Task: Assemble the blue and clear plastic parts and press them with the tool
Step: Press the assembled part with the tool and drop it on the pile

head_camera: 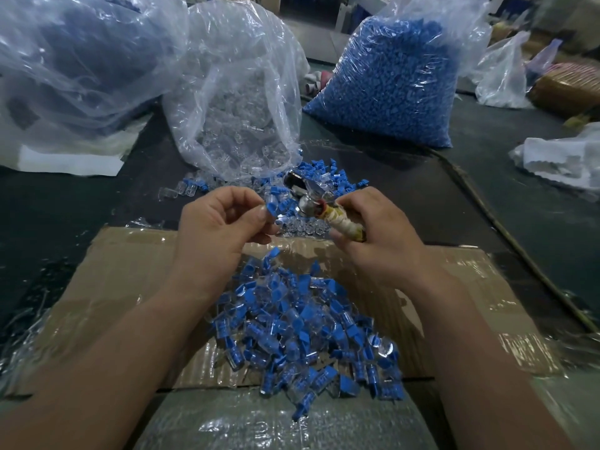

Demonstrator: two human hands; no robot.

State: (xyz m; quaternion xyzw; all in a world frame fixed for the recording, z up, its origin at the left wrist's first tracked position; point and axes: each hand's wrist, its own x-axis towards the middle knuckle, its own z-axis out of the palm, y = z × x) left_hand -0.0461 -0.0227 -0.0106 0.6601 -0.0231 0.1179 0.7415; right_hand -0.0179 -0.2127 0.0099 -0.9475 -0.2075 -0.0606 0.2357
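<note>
My left hand pinches a blue and clear plastic part between thumb and fingers. My right hand grips a pressing tool by its tape-wrapped handle, its metal head close to the part. Below both hands a heap of assembled blue and clear parts lies on a flattened cardboard sheet. Loose blue and clear pieces are scattered on the table beyond my hands, with a row of clear pieces just under the tool.
An open bag of clear parts stands behind the hands, and a full bag of blue parts stands at the back right. A large crumpled plastic bag fills the back left. More bags lie at the right edge.
</note>
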